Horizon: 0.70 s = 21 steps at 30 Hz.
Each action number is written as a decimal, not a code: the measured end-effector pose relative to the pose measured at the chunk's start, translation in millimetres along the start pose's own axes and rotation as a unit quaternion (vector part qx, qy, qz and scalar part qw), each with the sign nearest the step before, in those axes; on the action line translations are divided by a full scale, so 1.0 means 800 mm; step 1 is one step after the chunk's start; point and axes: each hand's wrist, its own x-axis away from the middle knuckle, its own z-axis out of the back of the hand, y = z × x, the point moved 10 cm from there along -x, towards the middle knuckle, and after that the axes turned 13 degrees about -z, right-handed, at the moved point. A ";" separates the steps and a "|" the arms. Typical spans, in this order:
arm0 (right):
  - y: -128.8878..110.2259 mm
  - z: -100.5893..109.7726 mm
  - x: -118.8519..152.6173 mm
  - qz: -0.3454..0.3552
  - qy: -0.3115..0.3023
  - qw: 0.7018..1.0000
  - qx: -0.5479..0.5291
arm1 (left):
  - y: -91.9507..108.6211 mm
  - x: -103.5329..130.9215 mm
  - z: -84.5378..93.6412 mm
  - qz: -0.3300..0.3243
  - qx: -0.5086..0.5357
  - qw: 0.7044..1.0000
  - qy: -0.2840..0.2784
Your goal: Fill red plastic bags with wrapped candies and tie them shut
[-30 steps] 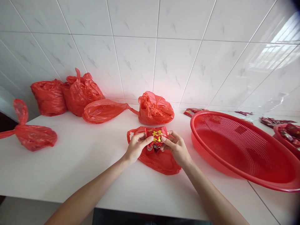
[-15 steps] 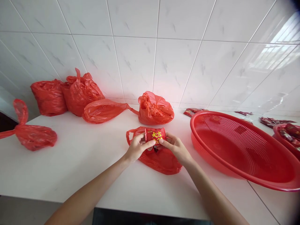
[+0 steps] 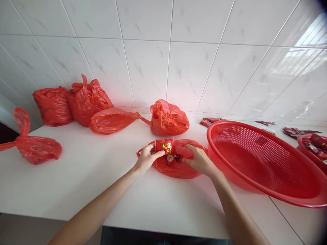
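Between the thumb and fingers of my left hand [image 3: 147, 158] is a red snack packet [image 3: 163, 145] with yellow characters. Below the packet, an opened red plastic bag [image 3: 178, 172] lies spread on the white counter. Small wrapped sweets [image 3: 170, 159] show in the bag's mouth. My right hand [image 3: 200, 160] hovers over the right side of this bag with fingers apart and nothing in them. Whether its fingertips touch the plastic I cannot tell.
A large red colander [image 3: 255, 163] stands at the right, with a basket of wrapped snacks [image 3: 316, 146] beyond it. Another red bag [image 3: 170, 119] sits near the tiled wall. Several filled red bags [image 3: 89, 102] stand back left, and a knotted bag [image 3: 38, 149] lies far left.
My right hand has let go of the snack packet and moved right, its fingers opening. My left hand keeps the packet and has shifted slightly left. The sweets in the bag show more clearly.
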 end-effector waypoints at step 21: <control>-0.037 -0.034 0.009 -0.016 -0.100 0.879 -0.466 | 0.015 0.003 -0.017 -0.036 0.053 0.997 -0.031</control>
